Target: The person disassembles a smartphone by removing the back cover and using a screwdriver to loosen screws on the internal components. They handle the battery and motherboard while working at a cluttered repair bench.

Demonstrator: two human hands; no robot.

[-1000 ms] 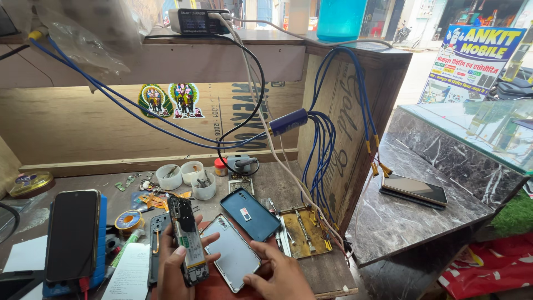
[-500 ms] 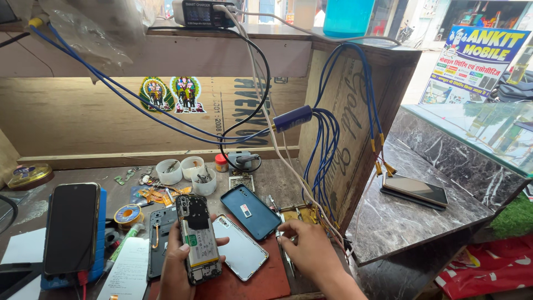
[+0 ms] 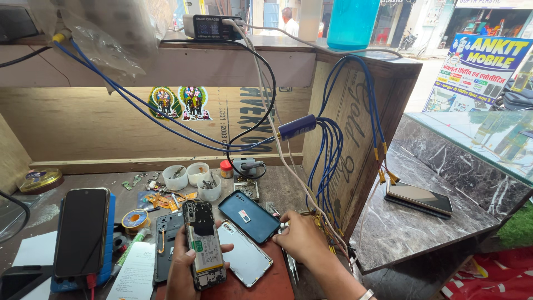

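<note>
Left hand (image 3: 186, 266): wrapped around an opened phone (image 3: 202, 244), its bare circuit side up, held just above the counter (image 3: 83, 180).
Right hand (image 3: 297, 239): fingers curled down at the counter's right edge beside the tweezers (image 3: 290, 265); whether it grips anything cannot be told.
Nearby: dark blue back cover (image 3: 248, 215) and white back panel (image 3: 244, 260) lie between the hands.
Risk: with only one hand holding it, the phone could likely tip onto the panel, scratching it.

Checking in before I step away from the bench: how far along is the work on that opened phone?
Done: the phone's back is off; a white back cover lies on the red mat. In hand: the left hand holds the opened phone with its exposed circuit board upright, while the right hand reaches among small tools at the bench's right edge. Left: the cover is not refitted.
</note>
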